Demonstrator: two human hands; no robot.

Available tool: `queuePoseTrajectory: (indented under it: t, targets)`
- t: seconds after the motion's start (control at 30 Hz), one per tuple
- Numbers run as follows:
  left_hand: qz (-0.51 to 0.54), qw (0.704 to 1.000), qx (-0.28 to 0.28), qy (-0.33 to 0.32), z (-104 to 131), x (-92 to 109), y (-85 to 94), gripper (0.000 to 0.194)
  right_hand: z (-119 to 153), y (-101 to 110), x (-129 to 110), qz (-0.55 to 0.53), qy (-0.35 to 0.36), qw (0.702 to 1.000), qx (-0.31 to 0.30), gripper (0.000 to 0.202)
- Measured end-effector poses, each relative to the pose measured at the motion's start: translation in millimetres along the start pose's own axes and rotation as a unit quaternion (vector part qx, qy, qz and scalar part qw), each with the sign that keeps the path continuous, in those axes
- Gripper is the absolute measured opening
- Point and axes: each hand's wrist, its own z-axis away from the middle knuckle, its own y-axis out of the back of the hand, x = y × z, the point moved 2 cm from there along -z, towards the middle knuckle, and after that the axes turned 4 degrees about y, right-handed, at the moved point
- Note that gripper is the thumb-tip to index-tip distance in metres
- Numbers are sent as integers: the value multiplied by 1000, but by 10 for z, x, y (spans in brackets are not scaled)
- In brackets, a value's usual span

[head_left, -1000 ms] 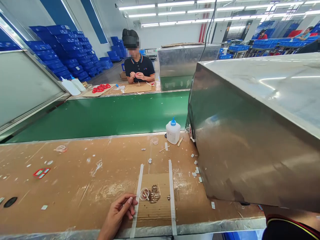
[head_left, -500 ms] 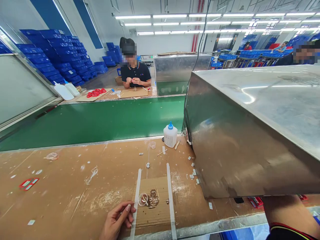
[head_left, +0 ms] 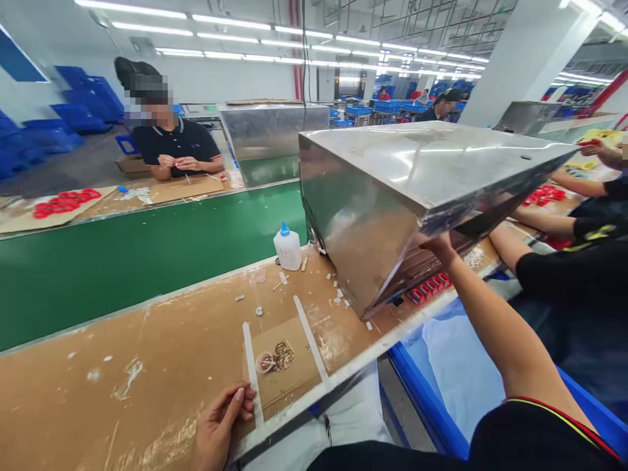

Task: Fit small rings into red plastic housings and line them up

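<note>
My left hand (head_left: pixel 223 418) rests on the brown table beside a strip of white tape (head_left: pixel 250 366), its fingers loosely curled and nothing visible in them. Just past its fingertips, a small clear cup (head_left: pixel 265 362) with a stick in it stands on a cardboard piece (head_left: pixel 287 386). Brown smears of liquid (head_left: pixel 283 356) lie beside the cup. My right arm stretches out to the metal hood (head_left: pixel 360 216), and my right hand (head_left: pixel 438 244) is at its open front edge. The fingers there are hidden or blurred. Below that hand, red parts (head_left: pixel 429 288) sit in a row under the hood.
A white bottle with a blue cap (head_left: pixel 287 247) stands by the green conveyor belt (head_left: pixel 147 261). Small white pieces (head_left: pixel 338 294) lie near the hood. A blue bin (head_left: pixel 426 399) is below the table edge. One co-worker (head_left: pixel 176 147) sits opposite; other people's arms (head_left: pixel 540 222) are at right.
The view has swung right, bringing my right arm, the hood's open front and the neighbours into sight. My right hand, hidden under the hood before, now shows at its edge. The left hand stays by the tape.
</note>
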Motion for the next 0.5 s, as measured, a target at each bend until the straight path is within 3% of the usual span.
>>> queuePoseTrajectory:
  t: [0.07, 0.17, 0.2, 0.27, 0.37, 0.43, 0.5]
  targets:
    - [9, 1000, -22, -13, 6, -14, 35, 59, 399, 228, 167, -5, -69, 997, 18, 32]
    - [26, 998, -48, -36, 80, -35, 48, 56, 1278, 540, 300, -62, -153, 982, 87, 40]
    - [34, 997, -54, -47, 121, -38, 46, 55, 1576, 608, 269, -80, -144, 981, 99, 42]
    - [48, 994, -65, -70, 214, -37, 56, 52, 2043, 647, 46, -126, -49, 987, 84, 45]
    - [50, 991, -89, -87, 338, -37, 161, 49, 2298, 389, -723, -203, 191, 960, -19, 51]
    - [39, 991, -92, -90, 411, -49, 317, 45, 2270, -7, -1471, -231, 352, 901, -104, 53]
    - [29, 993, -68, -91, 496, -79, 521, 42, 2240, -521, -2272, -229, 465, 837, -177, 55]
